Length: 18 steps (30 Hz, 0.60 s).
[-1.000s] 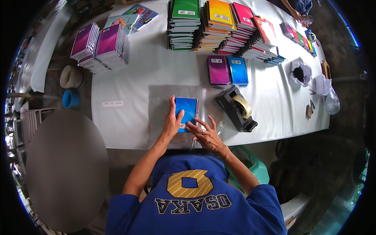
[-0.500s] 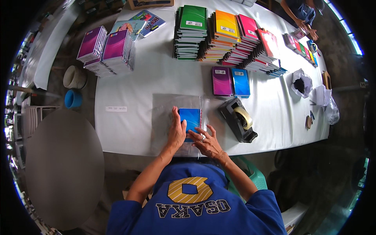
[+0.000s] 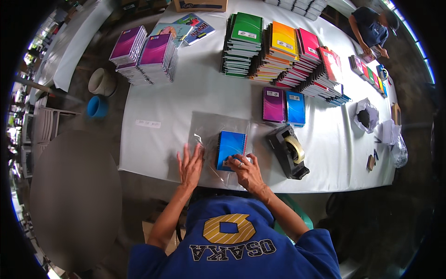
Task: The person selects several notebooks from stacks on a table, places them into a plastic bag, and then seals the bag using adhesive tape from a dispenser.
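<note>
A small blue spiral notebook (image 3: pixel 231 143) lies on a clear plastic sheet (image 3: pixel 200 123) near the table's front edge. My right hand (image 3: pixel 248 174), with a ring on one finger, rests its fingertips on the notebook's lower right part; those fingers are apart. To the left of the notebook, my left hand (image 3: pixel 189 167) is open with its fingers spread, over the sheet's left edge and slightly blurred. Just right of the sheet stands a black tape dispenser (image 3: pixel 281 144) with a roll of clear tape (image 3: pixel 295 149).
Purple notebooks (image 3: pixel 155 50) are stacked at the left, beside picture books (image 3: pixel 197 29). Farther back stand green (image 3: pixel 247 27), yellow (image 3: pixel 283 38) and red (image 3: pixel 331 63) notebook stacks. Purple and blue notebooks (image 3: pixel 273 104) lie before them. A person (image 3: pixel 369 30) works at the far right.
My left hand has let go of the notebook's left side and moved left, its fingers spreading. My right hand stays at the notebook's lower right. The whole view has shifted slightly.
</note>
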Motion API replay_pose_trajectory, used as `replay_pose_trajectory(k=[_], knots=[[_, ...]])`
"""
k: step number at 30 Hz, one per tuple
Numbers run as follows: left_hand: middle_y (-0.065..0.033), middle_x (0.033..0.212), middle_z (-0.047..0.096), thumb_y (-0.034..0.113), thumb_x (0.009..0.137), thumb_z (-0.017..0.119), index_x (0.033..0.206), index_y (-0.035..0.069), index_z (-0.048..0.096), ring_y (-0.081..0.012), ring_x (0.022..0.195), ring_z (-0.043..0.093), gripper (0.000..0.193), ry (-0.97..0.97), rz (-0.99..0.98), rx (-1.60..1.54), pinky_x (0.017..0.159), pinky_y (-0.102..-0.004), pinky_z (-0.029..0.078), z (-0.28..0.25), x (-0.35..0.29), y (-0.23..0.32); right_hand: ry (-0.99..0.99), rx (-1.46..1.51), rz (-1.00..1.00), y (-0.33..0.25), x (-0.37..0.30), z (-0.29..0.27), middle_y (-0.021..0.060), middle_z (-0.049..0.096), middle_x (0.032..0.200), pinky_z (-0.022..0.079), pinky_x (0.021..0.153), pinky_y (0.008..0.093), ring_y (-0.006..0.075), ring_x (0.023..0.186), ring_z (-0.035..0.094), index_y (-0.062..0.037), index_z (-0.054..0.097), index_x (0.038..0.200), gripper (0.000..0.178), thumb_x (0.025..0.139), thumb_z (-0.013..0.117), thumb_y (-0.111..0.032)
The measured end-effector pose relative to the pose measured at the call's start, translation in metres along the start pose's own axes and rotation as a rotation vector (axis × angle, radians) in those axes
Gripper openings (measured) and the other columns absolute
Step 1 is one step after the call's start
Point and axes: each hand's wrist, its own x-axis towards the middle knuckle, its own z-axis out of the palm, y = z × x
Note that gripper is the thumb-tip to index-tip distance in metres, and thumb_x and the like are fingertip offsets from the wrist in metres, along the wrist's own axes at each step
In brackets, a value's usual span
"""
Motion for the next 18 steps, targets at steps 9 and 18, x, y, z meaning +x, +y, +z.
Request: replay_pose_trajectory(k=[9, 18], knots=[[-0.0155, 0.145, 0.042, 0.000, 0.079, 0.070, 0.142, 0.010, 0.042, -0.0303, 0.121, 0.056, 0.069, 0.223, -0.483, -0.947, 0.095, -0.0326, 0.051, -0.015, -0.013, 0.027, -0.025, 0.049, -0.119, 0.001, 0.008, -0.006, 0.0112, 0.055, 0.116, 0.043, 0.091, 0.0396, 0.0269, 0.111, 0.052, 0.0038, 0.062, 0.105, 0.031, 0.075, 0.055, 0.000], [-0.0142, 0.137, 0.052, -0.013, 0.083, 0.047, 0.145, 0.008, 0.033, -0.0352, 0.109, 0.062, 0.067, 0.001, -0.158, -0.635, 0.085, -0.0345, 0.055, -0.068, -0.023, 0.075, -0.055, 0.364, 0.137, -0.010, 0.023, 0.014, 0.0127, 0.052, 0.116, 0.042, 0.080, 0.0420, 0.0294, 0.104, 0.051, 0.0066, 0.062, 0.098, 0.020, 0.082, 0.061, -0.005]])
